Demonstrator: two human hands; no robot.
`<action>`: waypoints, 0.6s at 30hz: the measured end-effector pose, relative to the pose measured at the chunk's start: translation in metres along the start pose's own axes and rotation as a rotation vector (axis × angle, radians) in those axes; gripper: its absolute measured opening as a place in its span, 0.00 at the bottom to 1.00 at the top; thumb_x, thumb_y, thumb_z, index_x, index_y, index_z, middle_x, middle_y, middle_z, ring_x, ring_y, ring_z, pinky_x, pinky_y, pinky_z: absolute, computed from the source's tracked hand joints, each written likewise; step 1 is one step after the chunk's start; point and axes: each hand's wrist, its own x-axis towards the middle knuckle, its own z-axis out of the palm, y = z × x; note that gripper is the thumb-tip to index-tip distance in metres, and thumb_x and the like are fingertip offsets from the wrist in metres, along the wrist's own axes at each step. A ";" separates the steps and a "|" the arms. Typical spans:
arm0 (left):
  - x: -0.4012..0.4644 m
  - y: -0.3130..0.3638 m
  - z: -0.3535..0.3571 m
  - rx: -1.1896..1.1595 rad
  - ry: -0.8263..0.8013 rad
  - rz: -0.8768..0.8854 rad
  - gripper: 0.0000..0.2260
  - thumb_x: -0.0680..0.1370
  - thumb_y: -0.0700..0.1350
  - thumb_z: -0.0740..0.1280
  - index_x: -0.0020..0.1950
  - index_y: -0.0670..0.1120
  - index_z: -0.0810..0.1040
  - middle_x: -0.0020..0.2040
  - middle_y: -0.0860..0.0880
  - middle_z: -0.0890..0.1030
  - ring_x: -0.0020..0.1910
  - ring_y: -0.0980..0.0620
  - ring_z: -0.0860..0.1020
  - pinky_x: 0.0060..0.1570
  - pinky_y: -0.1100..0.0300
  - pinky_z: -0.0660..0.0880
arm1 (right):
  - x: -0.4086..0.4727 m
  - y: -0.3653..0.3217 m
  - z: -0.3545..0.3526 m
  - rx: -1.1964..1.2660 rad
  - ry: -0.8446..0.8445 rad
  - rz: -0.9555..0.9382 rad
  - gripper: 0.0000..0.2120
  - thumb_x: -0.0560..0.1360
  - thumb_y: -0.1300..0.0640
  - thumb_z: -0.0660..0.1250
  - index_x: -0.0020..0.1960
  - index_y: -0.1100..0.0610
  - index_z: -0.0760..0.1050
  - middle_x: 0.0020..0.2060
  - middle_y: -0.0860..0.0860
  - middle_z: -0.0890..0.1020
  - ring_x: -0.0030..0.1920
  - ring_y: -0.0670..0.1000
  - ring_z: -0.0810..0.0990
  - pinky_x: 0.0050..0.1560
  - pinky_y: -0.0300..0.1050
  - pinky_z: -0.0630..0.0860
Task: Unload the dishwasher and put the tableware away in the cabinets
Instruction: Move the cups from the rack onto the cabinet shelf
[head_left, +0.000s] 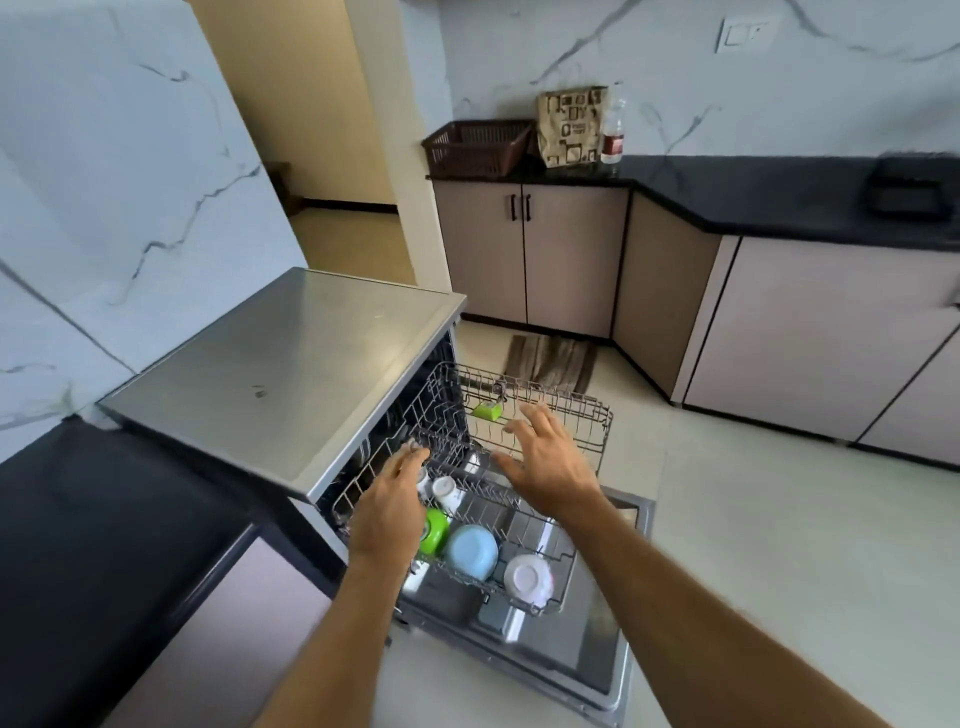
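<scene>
The dishwasher (291, 374) stands open with its door (550, 639) folded down flat and two wire racks pulled out over it. The lower rack (540, 525), nearest the door, carries a green cup (434, 530), a pale blue bowl (471, 551) beside it and a white bowl (527, 576) at the rack's outer end, all upside down; a small white cup (448, 491) sits just behind the green one. The upper rack (561, 410) juts out further from the dishwasher and holds a small green item (487, 411) on its far rail. The left hand (389, 506) reaches over the lower rack close to the dishwasher's mouth, its fingertips at the white cup; whether they grip anything I cannot tell. The right hand (548, 462) hovers between the two racks with fingers spread apart, holding nothing. Beyond the dishwasher, a black desk (779, 202) over beige cabinets (530, 254) carries a brown basket (475, 148), a patterned bag (571, 127) and a bottle (613, 130)
</scene>
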 end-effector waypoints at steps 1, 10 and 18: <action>0.001 0.002 0.006 -0.020 -0.027 -0.020 0.26 0.77 0.31 0.61 0.74 0.47 0.68 0.73 0.48 0.70 0.59 0.48 0.80 0.54 0.62 0.76 | 0.001 0.007 0.004 0.005 -0.024 0.011 0.29 0.81 0.38 0.52 0.78 0.50 0.57 0.80 0.52 0.48 0.79 0.53 0.42 0.72 0.48 0.38; 0.021 -0.033 0.061 -0.050 -0.261 -0.183 0.28 0.75 0.33 0.66 0.73 0.51 0.68 0.70 0.50 0.73 0.64 0.46 0.76 0.64 0.48 0.74 | 0.031 0.050 0.073 0.050 -0.180 0.080 0.30 0.81 0.40 0.57 0.78 0.51 0.56 0.79 0.53 0.51 0.79 0.55 0.44 0.76 0.53 0.48; 0.100 -0.072 0.112 -0.098 -0.385 -0.274 0.37 0.77 0.45 0.69 0.79 0.52 0.50 0.77 0.48 0.63 0.70 0.44 0.71 0.67 0.43 0.71 | 0.115 0.051 0.134 0.010 -0.278 0.033 0.28 0.79 0.43 0.61 0.76 0.52 0.61 0.74 0.54 0.61 0.75 0.56 0.56 0.74 0.54 0.64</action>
